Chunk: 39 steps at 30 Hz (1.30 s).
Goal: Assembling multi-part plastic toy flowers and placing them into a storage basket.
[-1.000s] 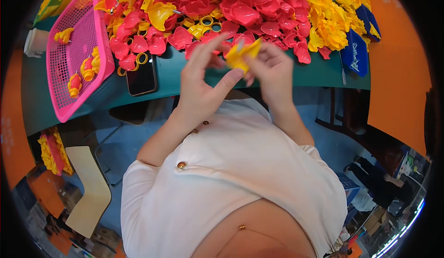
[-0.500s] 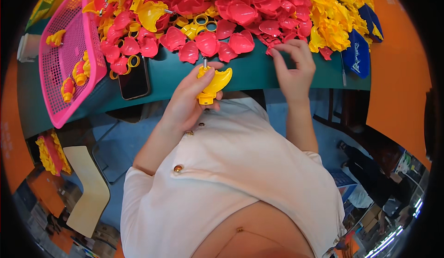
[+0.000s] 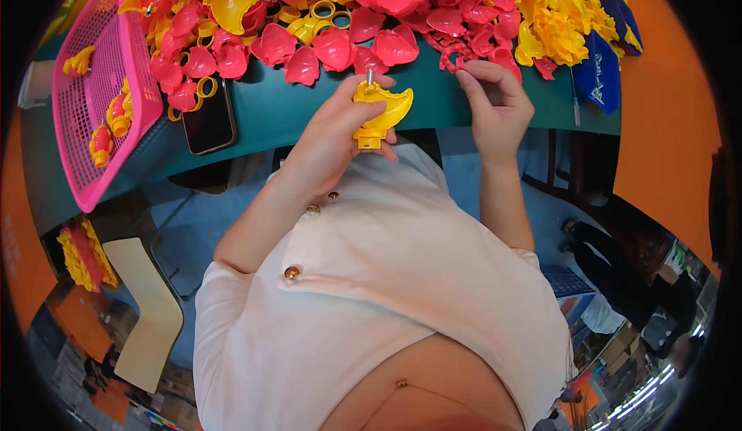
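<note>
My left hand (image 3: 328, 129) is closed round a curved yellow plastic shell (image 3: 384, 114), its thumb across the hollow side. A short metal pin (image 3: 370, 77) sticks up from the shell's top, and a squared yellow collar forms its lower end. At the near edge of the heap, my right hand (image 3: 501, 110) pinches a small red plastic piece (image 3: 450, 61) between thumb and forefinger. Red petal-shaped shells (image 3: 334, 48) lie just beyond both hands, with yellow rings (image 3: 206, 87) among those on the left.
A pink mesh basket (image 3: 97, 114) holding several red-and-yellow pieces stands at the left. Beside it a dark phone (image 3: 210, 126) lies on the green table (image 3: 267, 114). Yellow parts (image 3: 560, 21) are heaped at the right, near a blue holder (image 3: 597, 75) and a thin screwdriver-like tool (image 3: 576, 102).
My left hand has moved right with the yellow shell, closer to my right hand. The small red piece at my right fingertips now shows more clearly. The whole view has shifted slightly.
</note>
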Tool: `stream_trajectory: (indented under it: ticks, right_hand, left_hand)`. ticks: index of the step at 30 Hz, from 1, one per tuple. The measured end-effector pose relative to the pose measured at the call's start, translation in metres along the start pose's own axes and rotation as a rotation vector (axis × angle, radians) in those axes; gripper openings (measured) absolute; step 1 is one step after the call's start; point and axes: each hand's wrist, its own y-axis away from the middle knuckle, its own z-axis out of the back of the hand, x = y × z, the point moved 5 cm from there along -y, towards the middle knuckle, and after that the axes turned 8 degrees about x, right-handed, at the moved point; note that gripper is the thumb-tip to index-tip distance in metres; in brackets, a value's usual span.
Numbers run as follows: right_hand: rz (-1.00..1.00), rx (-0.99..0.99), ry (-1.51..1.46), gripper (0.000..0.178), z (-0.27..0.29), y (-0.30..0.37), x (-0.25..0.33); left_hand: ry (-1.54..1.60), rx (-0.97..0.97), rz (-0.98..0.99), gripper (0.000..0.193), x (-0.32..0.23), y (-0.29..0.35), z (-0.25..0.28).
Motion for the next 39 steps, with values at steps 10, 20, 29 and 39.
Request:
stream_trajectory:
  ticks: [10, 20, 29, 39]
  right_hand:
    - [-0.099, 0.215, -0.468, 0.019, -0.046, 0.004, 0.023]
    - [0.113, 0.271, -0.237, 0.016, -0.054, 0.008, 0.025]
    - [-0.381, 0.597, -0.455, 0.01, -0.051, 0.0, 0.013]
    - [-0.134, 0.396, -0.384, 0.02, -0.077, -0.031, 0.05]
  left_hand:
    - [-0.053, -0.006, -0.031, 0.037, 0.0, 0.002, -0.006]
    - [0.015, 0.022, -0.09, 0.033, -0.001, 0.002, -0.002]
    - [-0.423, -0.077, -0.242, 0.019, -0.002, 0.007, 0.0]
    - [-0.079, -0.316, -0.307, 0.02, -0.022, 0.044, 0.049]
